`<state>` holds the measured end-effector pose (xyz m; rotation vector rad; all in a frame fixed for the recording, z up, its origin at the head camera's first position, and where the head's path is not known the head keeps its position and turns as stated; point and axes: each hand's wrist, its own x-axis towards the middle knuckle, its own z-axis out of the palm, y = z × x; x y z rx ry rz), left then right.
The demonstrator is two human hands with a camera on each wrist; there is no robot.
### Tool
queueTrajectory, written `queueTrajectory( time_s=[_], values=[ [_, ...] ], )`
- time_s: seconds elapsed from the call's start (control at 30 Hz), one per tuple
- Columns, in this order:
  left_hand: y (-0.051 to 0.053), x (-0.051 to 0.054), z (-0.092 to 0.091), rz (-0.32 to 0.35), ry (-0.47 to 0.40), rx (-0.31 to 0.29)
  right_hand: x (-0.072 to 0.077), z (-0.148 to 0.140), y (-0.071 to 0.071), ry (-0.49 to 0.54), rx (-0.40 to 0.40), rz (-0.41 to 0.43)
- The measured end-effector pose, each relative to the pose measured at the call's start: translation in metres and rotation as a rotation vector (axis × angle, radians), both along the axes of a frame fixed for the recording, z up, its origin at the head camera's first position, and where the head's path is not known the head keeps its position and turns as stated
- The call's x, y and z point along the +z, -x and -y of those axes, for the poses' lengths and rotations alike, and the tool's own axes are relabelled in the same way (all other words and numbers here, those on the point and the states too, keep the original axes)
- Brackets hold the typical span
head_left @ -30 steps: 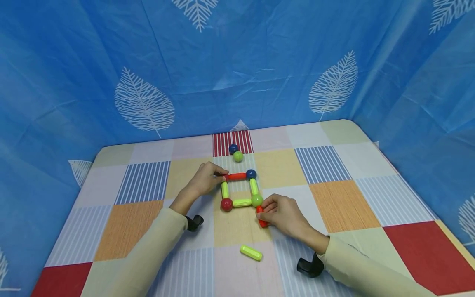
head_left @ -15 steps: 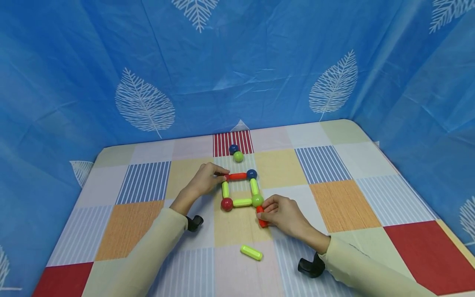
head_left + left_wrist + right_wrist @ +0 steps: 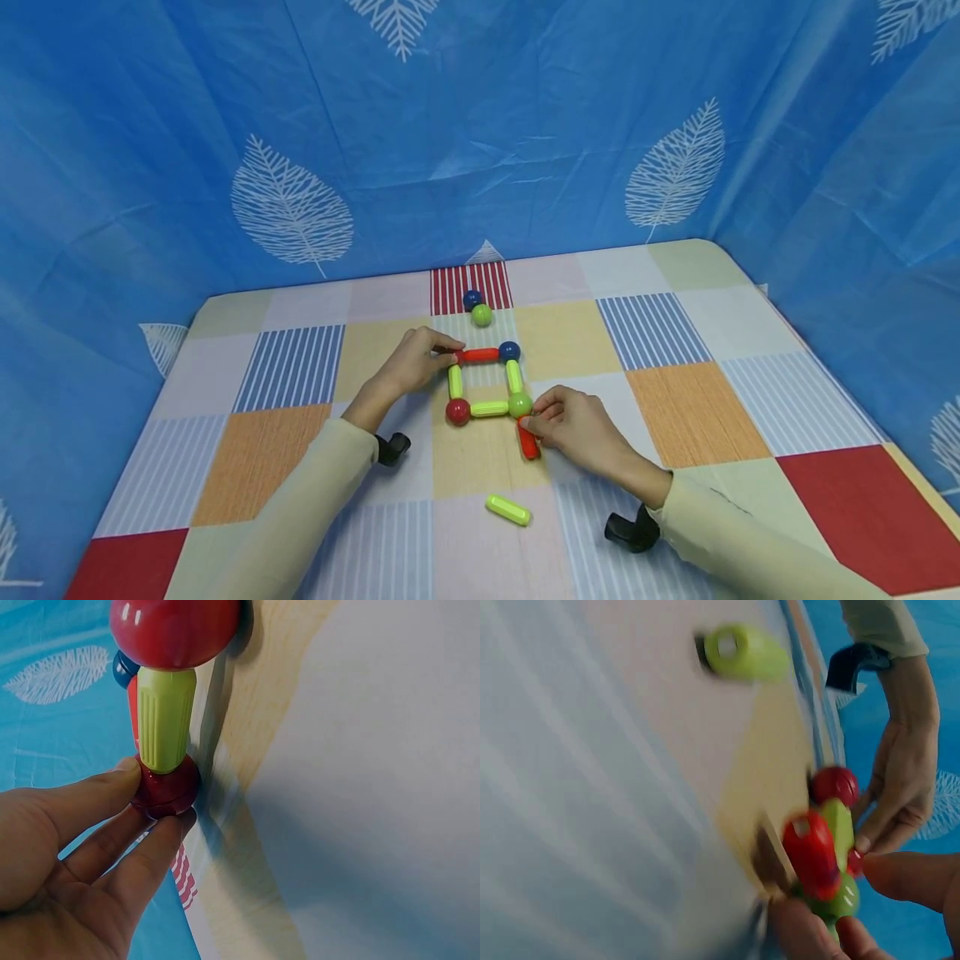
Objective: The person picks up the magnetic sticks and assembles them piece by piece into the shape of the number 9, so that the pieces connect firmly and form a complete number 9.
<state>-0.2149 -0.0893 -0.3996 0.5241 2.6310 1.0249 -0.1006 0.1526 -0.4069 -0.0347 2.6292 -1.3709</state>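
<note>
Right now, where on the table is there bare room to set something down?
Bare tabletop lies between the left hand and its left edge, and between the right hand and its right edge. The middle is crowded: the rod-and-ball square, the near red rod, and beyond, two loose balls.

Left hand (image 3: 82,862), one: pinching a dark red ball (image 3: 166,793). Yellow-green grooved rod (image 3: 165,720), one: set between that ball and a glossy red ball (image 3: 174,630). Behind: dark blue ball (image 3: 124,670) and red rod (image 3: 133,711), both partly hidden. Patchwork-patterned surface (image 3: 375,772), shadowed. Blue sheet (image 3: 45,742), white leaf print (image 3: 60,675).
</note>
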Motion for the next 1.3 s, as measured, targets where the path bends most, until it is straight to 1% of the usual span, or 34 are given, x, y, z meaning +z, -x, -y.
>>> queueTrajectory(
  time_s=[0.07, 0.13, 0.17, 0.2, 0.3, 0.4, 0.47, 0.53, 0.63, 0.8, 0.87, 0.97, 1.07, 1.13, 1.17, 1.23, 1.3],
  values=[
    [0.000, 0.001, -0.001, -0.004, 0.000, -0.007, 0.005, -0.004, 0.007, -0.091, 0.022, -0.101],
    [0.001, 0.001, -0.001, -0.005, 0.000, -0.009, 0.011, -0.006, 0.018, -0.173, 0.054, -0.198],
    [0.001, 0.002, -0.001, -0.004, 0.003, -0.007, 0.014, -0.007, 0.025, -0.198, 0.073, -0.233],
    [0.000, 0.002, -0.001, -0.003, 0.005, -0.006, 0.016, -0.007, 0.032, -0.209, 0.095, -0.249],
    [-0.001, 0.001, -0.002, 0.004, 0.008, 0.004, 0.022, -0.005, 0.054, -0.221, 0.172, -0.245],
    [-0.001, -0.002, -0.002, 0.012, 0.006, 0.001, 0.020, 0.000, 0.076, -0.218, 0.245, -0.208],
    [-0.002, -0.004, -0.002, 0.015, 0.006, -0.006, 0.017, 0.004, 0.087, -0.225, 0.286, -0.183],
    [-0.002, -0.004, -0.002, 0.019, 0.007, -0.007, 0.014, 0.008, 0.095, -0.239, 0.316, -0.176],
    [-0.002, -0.003, -0.002, 0.017, 0.008, 0.000, 0.012, 0.013, 0.100, -0.278, 0.329, -0.191],
    [0.000, 0.001, 0.000, 0.007, 0.012, 0.001, 0.012, 0.017, 0.102, -0.310, 0.306, -0.222],
    [0.002, 0.002, -0.001, 0.000, 0.019, -0.017, 0.012, 0.015, 0.102, -0.315, 0.302, -0.229],
    [0.006, 0.006, -0.002, -0.006, 0.048, -0.060, 0.013, 0.014, 0.103, -0.320, 0.300, -0.223],
    [0.013, 0.014, -0.002, 0.009, 0.092, -0.122, 0.013, 0.014, 0.104, -0.324, 0.302, -0.211],
    [0.019, 0.022, -0.002, 0.015, 0.116, -0.145, 0.014, 0.015, 0.105, -0.325, 0.307, -0.199],
    [0.023, 0.026, -0.002, 0.015, 0.115, -0.149, 0.015, 0.016, 0.105, -0.326, 0.311, -0.194],
    [0.032, 0.034, -0.003, -0.010, 0.097, -0.141, 0.016, 0.016, 0.105, -0.327, 0.314, -0.189],
    [0.042, 0.039, -0.007, -0.064, 0.061, -0.128, 0.017, 0.016, 0.105, -0.324, 0.308, -0.182]
  ],
)
